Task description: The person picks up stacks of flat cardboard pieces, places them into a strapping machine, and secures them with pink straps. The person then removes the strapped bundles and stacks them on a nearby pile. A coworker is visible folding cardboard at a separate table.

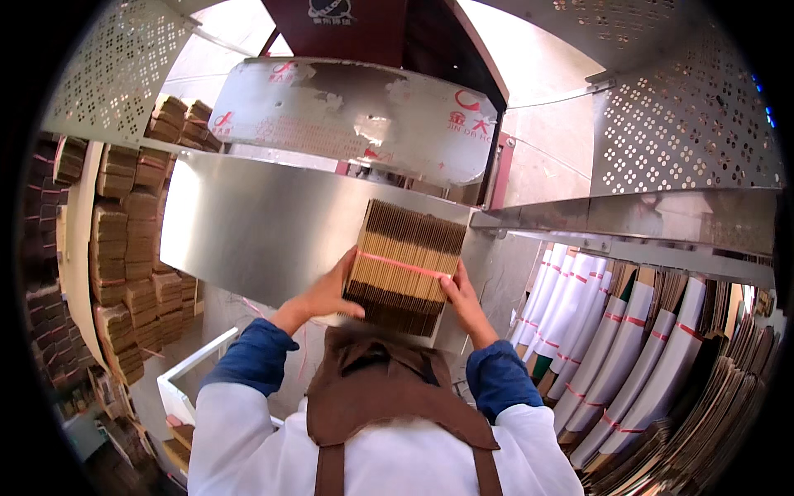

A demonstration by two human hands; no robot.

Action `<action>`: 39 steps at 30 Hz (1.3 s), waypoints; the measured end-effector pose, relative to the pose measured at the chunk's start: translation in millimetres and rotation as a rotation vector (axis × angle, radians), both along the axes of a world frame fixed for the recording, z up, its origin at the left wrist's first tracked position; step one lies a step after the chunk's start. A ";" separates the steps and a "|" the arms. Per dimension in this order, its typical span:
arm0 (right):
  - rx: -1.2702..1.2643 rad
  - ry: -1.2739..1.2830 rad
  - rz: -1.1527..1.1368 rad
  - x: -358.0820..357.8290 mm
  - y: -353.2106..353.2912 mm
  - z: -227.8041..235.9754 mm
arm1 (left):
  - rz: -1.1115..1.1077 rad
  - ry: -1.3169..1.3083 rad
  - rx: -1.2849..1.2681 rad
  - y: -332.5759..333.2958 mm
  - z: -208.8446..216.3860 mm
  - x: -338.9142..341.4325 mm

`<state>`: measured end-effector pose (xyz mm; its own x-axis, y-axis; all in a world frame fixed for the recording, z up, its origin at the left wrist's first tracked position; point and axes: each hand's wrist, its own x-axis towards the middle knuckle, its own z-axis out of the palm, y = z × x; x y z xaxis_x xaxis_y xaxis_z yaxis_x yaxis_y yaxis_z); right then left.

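Note:
A squared bundle of brown corrugated cardboard pieces [405, 258], stacked on edge, is held between my two hands at the near edge of the metal table. One pink strap [399, 264] runs across its middle. My left hand [329, 291] grips the bundle's left side, fingers along the edge and thumb near its lower left corner. On the opposite side, my right hand [465, 299] presses against the edge, its thumb close to the strap's right end. The bundle's underside is hidden.
Behind the metal table [240, 223] stands a dark red machine [356, 33] with a worn metal cover plate [356, 116]. Strapped cardboard bundles [112, 248] are stacked at left. White strapped stacks [604, 347] stand at right, below a metal rail [628, 211]. Perforated metal panels [686, 116] flank the machine.

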<state>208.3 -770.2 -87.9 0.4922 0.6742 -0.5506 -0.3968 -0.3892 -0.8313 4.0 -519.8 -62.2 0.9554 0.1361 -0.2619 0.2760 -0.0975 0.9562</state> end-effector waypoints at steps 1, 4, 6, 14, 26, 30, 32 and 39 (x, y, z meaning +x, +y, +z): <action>0.073 0.003 -0.019 6.1 9.3 9.0 | -0.002 0.080 0.152 7.3 3.3 2.9; -0.065 0.060 -0.001 7.1 9.3 16.8 | 0.243 0.099 -0.084 -10.8 5.6 16.0; -0.088 0.073 0.006 5.8 13.9 25.3 | 0.261 0.051 -0.002 -18.9 0.1 16.7; -0.030 0.122 0.078 -60.2 125.4 14.5 | 0.773 0.084 0.122 25.7 47.9 -71.0; -0.165 -0.200 0.389 -222.9 478.9 -9.3 | 1.567 0.214 0.362 19.2 -57.1 -430.8; 0.548 -1.285 0.324 -289.6 545.9 0.0 | 2.368 0.224 0.364 -84.1 -89.0 -540.1; 0.766 -1.347 0.501 -393.8 546.7 43.4 | 2.664 0.192 0.472 -128.9 -77.1 -592.2; 0.960 -0.413 1.692 -752.2 476.3 50.0 | 3.080 0.580 0.782 -217.4 -38.5 -711.2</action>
